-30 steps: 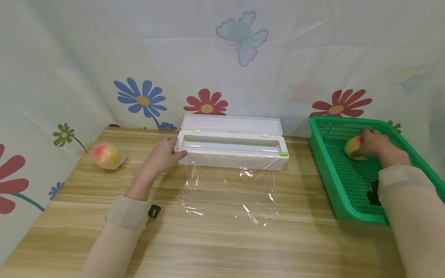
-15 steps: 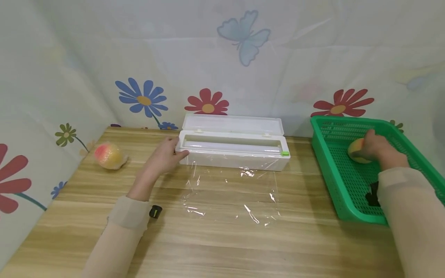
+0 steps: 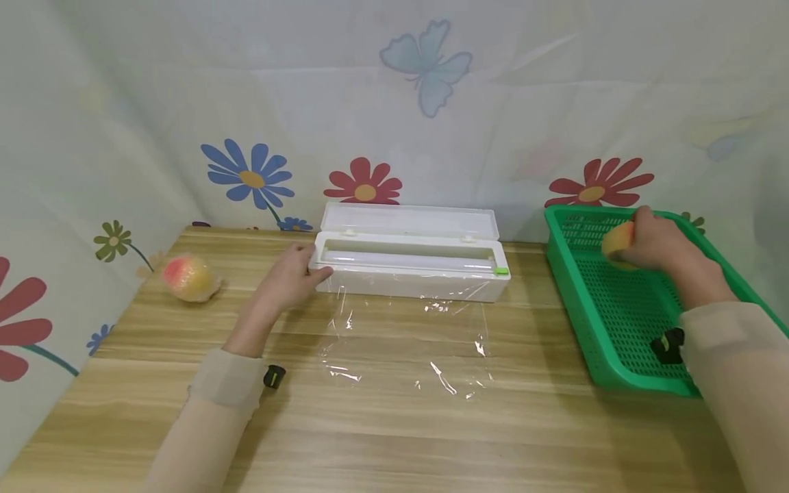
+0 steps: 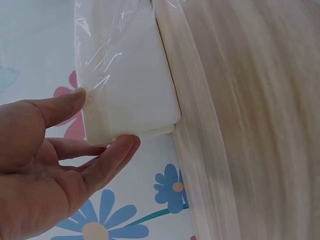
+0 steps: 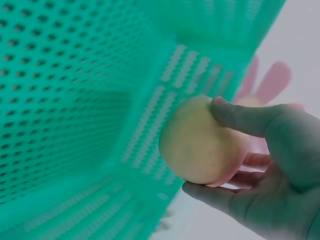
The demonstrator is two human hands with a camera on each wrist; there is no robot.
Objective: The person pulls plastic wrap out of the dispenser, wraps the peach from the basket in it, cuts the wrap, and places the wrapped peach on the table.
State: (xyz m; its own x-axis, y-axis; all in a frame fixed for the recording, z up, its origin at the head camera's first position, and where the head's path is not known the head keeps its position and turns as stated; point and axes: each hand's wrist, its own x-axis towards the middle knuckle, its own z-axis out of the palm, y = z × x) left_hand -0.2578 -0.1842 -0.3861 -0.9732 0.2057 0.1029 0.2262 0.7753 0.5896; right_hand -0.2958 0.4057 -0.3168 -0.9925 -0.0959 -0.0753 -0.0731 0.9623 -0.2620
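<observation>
My right hand (image 3: 662, 241) holds a yellow-pink peach (image 5: 202, 142) between thumb and fingers, over the green basket (image 3: 567, 301). Most of the peach's right side lies behind the hand in the head view. With thumb and fingers, my left hand (image 3: 290, 277) grips the left end of a white cling film box (image 3: 407, 284), whose lid (image 3: 409, 219) stands raised at the back. Inside lies the film roll (image 3: 407, 260). A sheet of clear cling film (image 3: 407, 342) hangs over the box's front and spreads on the table.
Another peach (image 3: 191, 277), wrapped in shiny film, rests at the table's left. A small green tab (image 3: 502, 271) sits at the box's right front edge. The wooden table (image 3: 394, 445) meets a flower-printed curtain (image 3: 296, 82) at the back.
My right hand has lifted the peach off the basket's floor. The left hand keeps its place at the box's end.
</observation>
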